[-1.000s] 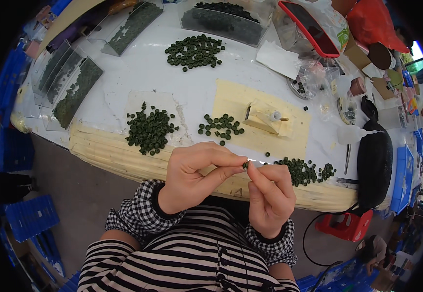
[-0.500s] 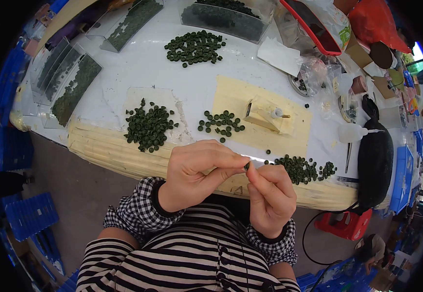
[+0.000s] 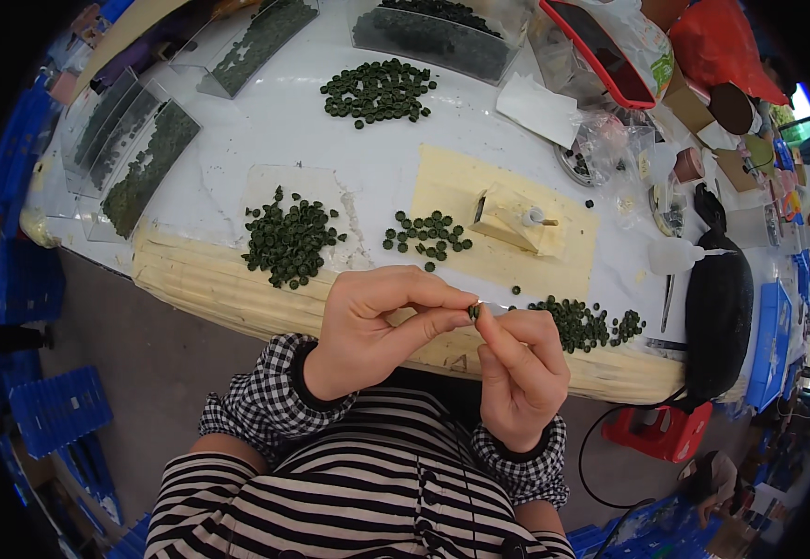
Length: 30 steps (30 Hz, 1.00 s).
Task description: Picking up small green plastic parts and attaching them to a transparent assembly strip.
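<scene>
A small dark green round piece [image 3: 474, 313] sits at the fingertips where my two hands meet, above the table's near edge. My left hand [image 3: 377, 328] pinches it between thumb and forefinger. From the other side my right hand [image 3: 524, 373] touches it with closed fingertips, the rest of its fingers curled in; most of the piece is covered. Beyond the hands lie a heap of pointed dark green pieces [image 3: 290, 244] on the left and a smaller group of ridged round ones [image 3: 431, 233] in the middle. More green pieces [image 3: 587, 324] are spread just beside my right hand.
A cream block with a short spindle [image 3: 521, 220] stands on a pale yellow sheet [image 3: 433, 177]. Farther back are another green pile [image 3: 379, 91] and clear bins [image 3: 428, 39] of green pieces. To the right lie a white squeeze bottle [image 3: 673, 254], tweezers [image 3: 668, 300] and a red-cased phone [image 3: 601, 51].
The green piece has turned slightly between the fingertips and shows a little more. Both hands stay nearly in place; the whole view has shifted a touch.
</scene>
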Tool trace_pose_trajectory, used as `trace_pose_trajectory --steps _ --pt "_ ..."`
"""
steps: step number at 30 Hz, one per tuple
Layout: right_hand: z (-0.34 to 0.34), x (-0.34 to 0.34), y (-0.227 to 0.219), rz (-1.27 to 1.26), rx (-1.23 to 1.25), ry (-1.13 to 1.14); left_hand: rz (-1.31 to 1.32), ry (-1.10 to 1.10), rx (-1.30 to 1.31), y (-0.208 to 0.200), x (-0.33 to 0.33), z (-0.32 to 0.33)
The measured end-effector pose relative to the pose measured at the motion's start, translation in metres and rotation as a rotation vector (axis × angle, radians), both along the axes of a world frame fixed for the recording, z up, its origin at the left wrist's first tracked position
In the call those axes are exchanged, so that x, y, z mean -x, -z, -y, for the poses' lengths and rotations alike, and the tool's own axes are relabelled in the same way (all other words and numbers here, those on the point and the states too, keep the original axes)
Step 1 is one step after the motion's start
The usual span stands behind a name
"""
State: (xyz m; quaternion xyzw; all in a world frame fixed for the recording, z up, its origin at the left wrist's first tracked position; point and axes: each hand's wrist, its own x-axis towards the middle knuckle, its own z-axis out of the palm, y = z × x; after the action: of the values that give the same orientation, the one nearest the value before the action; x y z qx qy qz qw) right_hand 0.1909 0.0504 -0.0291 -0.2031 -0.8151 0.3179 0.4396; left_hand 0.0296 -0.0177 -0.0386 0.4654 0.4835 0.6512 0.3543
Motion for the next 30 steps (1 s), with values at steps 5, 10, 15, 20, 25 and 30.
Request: trace_pose_trajectory --steps 5,10,15,20,25,30 --pt "0.0015 -0.0047 0.0016 0.034 0.039 -0.028 -0.018 0.013 0.009 -0.0011 0.0003 0.0010" --pt "0.0012 -0.0043 0.0016 0.028 0.031 -0.027 -0.035 -0.001 -0.021 -0.0022 0.0004 -0.0002" --pt "0.0004 -0.0052 0.0009 0.039 0.026 -0.033 -0.091 0.004 -0.038 -0.0023 0.0021 -0.0009" --pt "0.0003 -0.0047 0.0009 0.040 0.024 -0.036 -0.105 0.000 -0.047 -0.0012 0.0020 -0.0009" --pt "0.0001 -0.0051 -0.0006 0.055 0.017 -0.036 -0.060 0.002 -0.032 -0.0012 0.0013 -0.0002" --pt "-0.0041 -0.0012 0.0009 0.029 -0.061 -0.024 -0.004 0.018 -0.004 0.0012 0.0007 0.0009"
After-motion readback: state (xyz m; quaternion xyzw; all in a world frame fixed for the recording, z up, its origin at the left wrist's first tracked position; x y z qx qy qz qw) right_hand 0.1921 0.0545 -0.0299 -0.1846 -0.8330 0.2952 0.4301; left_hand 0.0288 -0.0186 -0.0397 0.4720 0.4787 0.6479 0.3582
